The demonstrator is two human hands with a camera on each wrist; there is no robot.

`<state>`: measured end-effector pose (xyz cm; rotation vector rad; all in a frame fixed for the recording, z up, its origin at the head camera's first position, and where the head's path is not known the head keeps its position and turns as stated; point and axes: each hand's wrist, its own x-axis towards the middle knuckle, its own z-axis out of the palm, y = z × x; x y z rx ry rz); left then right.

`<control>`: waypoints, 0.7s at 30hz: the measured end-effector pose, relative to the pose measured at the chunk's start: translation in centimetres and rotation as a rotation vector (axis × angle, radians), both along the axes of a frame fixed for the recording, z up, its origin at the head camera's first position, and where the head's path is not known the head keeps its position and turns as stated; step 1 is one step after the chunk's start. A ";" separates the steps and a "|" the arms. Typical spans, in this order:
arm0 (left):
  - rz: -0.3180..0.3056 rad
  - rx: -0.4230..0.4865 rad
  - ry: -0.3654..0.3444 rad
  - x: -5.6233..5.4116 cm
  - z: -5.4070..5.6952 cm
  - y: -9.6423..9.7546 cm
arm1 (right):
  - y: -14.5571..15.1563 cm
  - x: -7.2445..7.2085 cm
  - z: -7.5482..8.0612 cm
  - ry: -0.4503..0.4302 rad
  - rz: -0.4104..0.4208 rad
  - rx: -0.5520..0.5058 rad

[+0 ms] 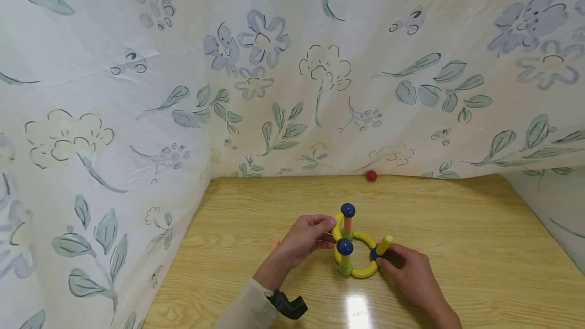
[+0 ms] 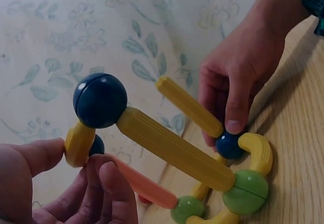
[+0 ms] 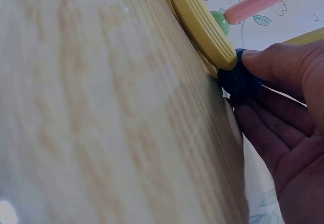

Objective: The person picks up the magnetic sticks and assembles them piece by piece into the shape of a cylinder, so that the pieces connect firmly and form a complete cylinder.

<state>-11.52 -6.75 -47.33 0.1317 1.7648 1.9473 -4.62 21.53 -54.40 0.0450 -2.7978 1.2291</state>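
Note:
On the table stands a magnetic stick-and-ball structure, its base a ring of curved yellow rods (image 1: 364,271) joined by green and blue balls. An orange rod (image 1: 348,225) and a straight yellow rod (image 2: 177,150) rise from green balls, each topped by a blue ball. My left hand (image 1: 301,240) pinches another curved yellow rod (image 2: 79,145) between thumb and fingers, up by those top balls. At the ring's right side, my right hand (image 1: 413,273) grips the blue base ball (image 3: 239,77). From that ball a short yellow rod (image 1: 385,245) sticks up, its upper end bare.
A red ball (image 1: 371,175) lies at the table's far edge by the floral cloth (image 1: 320,90). Partly hidden behind my left wrist is an orange piece (image 1: 275,244). The wooden table (image 1: 247,202) is bordered by cloth at the back and sides.

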 end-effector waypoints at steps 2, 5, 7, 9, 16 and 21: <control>-0.004 0.014 0.019 0.0 -0.2 -0.1 | 0.0 0.1 0.0 0.003 0.000 -0.001; -0.005 0.038 0.039 0.0 -0.6 -0.2 | -0.1 0.1 0.1 0.000 0.000 -0.006; 0.010 0.029 0.069 -0.1 -0.8 -0.1 | -0.1 0.2 0.2 -0.002 0.001 -0.006; 0.032 -0.017 0.119 -0.3 -1.3 0.0 | -0.2 0.2 0.3 -0.004 0.000 -0.008; 0.001 -0.374 0.418 -1.3 -4.3 1.5 | -0.2 0.3 0.2 0.040 0.007 -0.011; -0.124 -0.520 0.613 -2.1 -5.5 2.3 | -0.2 0.2 -0.1 0.072 0.009 0.000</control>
